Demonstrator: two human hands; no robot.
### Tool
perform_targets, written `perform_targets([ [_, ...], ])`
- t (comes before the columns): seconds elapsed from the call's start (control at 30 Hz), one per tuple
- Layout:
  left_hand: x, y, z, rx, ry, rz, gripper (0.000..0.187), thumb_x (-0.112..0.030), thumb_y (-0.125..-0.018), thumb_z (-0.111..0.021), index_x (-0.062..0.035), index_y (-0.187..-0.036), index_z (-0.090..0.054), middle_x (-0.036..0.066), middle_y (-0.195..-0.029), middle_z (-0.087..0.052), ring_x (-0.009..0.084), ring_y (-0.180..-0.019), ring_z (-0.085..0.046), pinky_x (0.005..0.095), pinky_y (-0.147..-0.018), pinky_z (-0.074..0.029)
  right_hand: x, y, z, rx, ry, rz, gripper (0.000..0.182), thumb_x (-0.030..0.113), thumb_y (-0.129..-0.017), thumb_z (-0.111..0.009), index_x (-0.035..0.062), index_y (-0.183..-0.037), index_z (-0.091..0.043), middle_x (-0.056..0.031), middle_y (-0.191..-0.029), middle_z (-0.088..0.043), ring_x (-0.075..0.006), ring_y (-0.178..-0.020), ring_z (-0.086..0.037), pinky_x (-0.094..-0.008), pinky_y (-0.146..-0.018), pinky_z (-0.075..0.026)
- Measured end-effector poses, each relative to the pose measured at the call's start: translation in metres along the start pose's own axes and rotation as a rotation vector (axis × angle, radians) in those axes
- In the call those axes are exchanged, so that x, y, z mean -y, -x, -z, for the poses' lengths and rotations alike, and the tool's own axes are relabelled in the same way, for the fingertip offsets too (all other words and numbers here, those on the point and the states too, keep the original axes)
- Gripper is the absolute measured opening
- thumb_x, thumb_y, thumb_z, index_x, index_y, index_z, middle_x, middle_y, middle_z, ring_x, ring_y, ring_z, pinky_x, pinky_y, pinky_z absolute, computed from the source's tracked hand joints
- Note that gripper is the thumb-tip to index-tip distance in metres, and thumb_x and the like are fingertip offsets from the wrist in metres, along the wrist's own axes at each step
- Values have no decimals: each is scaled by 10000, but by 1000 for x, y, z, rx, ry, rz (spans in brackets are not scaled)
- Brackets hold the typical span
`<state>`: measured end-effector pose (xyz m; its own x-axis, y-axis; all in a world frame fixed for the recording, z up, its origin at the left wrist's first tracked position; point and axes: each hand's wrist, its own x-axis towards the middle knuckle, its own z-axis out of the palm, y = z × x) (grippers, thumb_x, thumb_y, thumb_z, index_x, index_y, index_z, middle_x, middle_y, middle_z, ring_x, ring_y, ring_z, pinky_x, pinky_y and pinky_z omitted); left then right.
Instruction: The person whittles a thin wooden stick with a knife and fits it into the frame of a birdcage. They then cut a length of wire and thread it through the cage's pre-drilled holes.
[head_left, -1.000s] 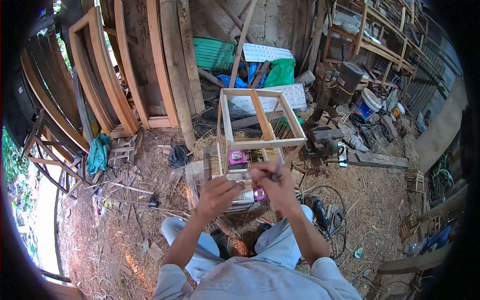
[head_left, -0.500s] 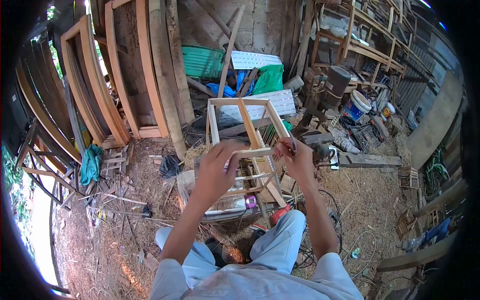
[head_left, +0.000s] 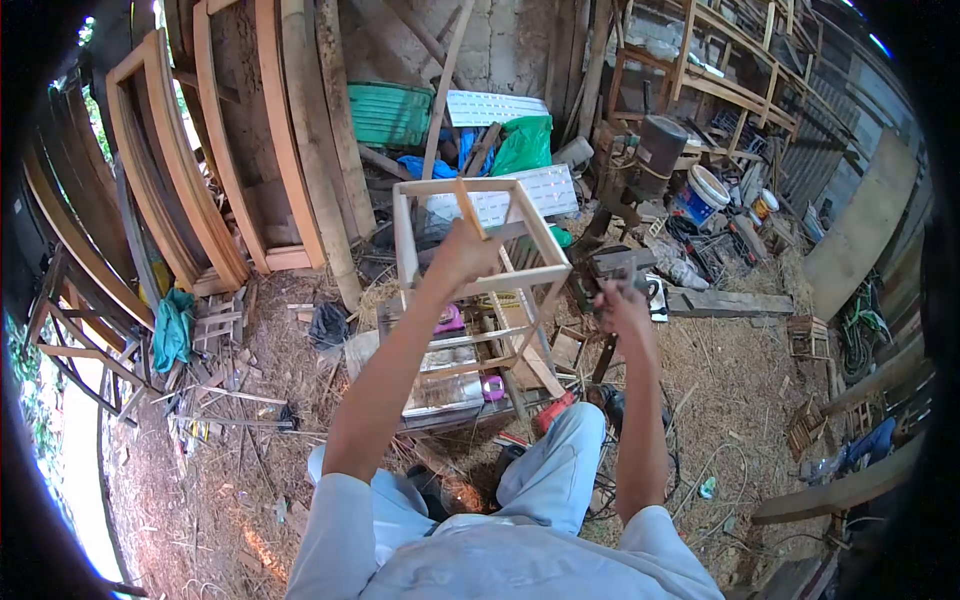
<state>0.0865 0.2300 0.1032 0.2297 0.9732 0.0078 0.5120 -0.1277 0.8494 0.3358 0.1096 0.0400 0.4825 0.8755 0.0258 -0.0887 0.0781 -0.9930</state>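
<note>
In the head view, a small open wooden frame (head_left: pixel 405 235) stands on a low worktable in front of me. My left hand (head_left: pixel 466 252) is over the frame's top opening, with its fingers closed round a narrow wooden strip (head_left: pixel 470 208). The strip's far end rests near the frame's back rail. My right hand (head_left: pixel 626 306) is off to the right of the frame, its fingers curled. Whatever it may hold is blurred and too small to name. A purple object (head_left: pixel 450 318) and a second purple object (head_left: pixel 493 387) lie on the worktable (head_left: pixel 455 420) beneath the frame.
Tall wooden frames (head_left: pixel 180 160) lean at the left wall. Behind the worktable are a green ribbed container (head_left: pixel 390 113), a green plastic bag (head_left: pixel 524 145) and white panels (head_left: pixel 545 190). A bucket (head_left: pixel 705 193) and scrap stand to the right. Shavings and cables cover the floor.
Both hands were at the frame's front rail. My left hand has moved forward onto the wooden strip, which is now tilted. My right hand has moved right, away from the frame.
</note>
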Motion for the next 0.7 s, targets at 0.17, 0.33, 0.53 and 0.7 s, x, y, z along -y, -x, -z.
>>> perform_targets([
  [0.17,-4,24,66,-298,-22,-171,410,-250,-784,-628,0,-1104,-574,133,-751,-647,202,-614,-607,333,-583,-479,-106,-39,2,243,50,-385,89,145,-898,-527,68,-879,-567,25,-589,-449,-71,-434,-353,-240,-388,-264],
  [0.33,-19,78,103,-393,-31,-287,483,-205,-806,-616,-4,-1236,-528,134,-782,-640,181,-633,-598,318,-606,-477,-184,-77,-64,467,894,301,347,278,-904,-514,-47,-815,-592,-126,-625,-574,-225,-474,-528,-371,-424,-394],
  [0.53,50,105,86,-583,-190,-406,600,-103,-796,-621,-58,-1361,-424,161,-832,-626,228,-680,-617,336,-633,-490,-173,-32,-152,241,1114,521,413,315,-865,-465,-45,-775,-646,-233,-741,-647,-359,-677,-643,-516,-590,-465],
  [0.7,73,127,71,-560,-214,-413,660,-69,-786,-620,-76,-1398,-372,159,-862,-608,251,-724,-611,345,-674,-490,-268,-65,-175,373,1318,411,318,262,-806,-488,9,-769,-676,-223,-780,-659,-381,-752,-653,-518,-705,-498],
])
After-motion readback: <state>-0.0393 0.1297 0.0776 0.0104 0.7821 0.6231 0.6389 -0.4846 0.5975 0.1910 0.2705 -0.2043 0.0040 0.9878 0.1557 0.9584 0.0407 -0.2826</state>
